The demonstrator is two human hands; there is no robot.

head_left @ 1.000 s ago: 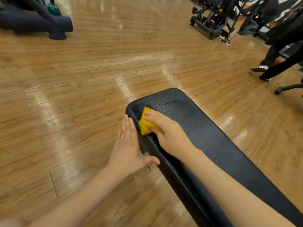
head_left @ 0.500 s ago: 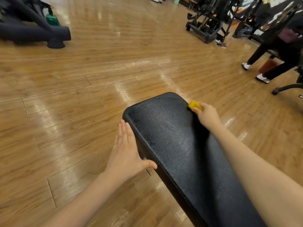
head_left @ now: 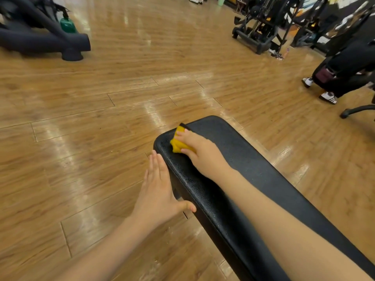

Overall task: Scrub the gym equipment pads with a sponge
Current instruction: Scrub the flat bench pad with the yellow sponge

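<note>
A long black bench pad (head_left: 253, 165) runs from the middle of the view to the lower right, its surface wet and speckled near the far end. My right hand (head_left: 203, 155) grips a yellow sponge (head_left: 178, 144) with a dark scrubbing side and presses it on the pad's far left corner. My left hand (head_left: 158, 191) lies flat with straight fingers against the pad's left side, thumb on the edge.
Glossy wooden floor (head_left: 101, 118) surrounds the bench. A black machine base (head_left: 50, 41) with a green bottle (head_left: 68, 25) stands at the far left. Black racks (head_left: 263, 31) line the far right. A person's legs in dark trousers and white shoes (head_left: 328, 96) are at the right.
My right hand has swept the sponge from the pad's far right edge back to its far left corner. My left hand stays put against the side.
</note>
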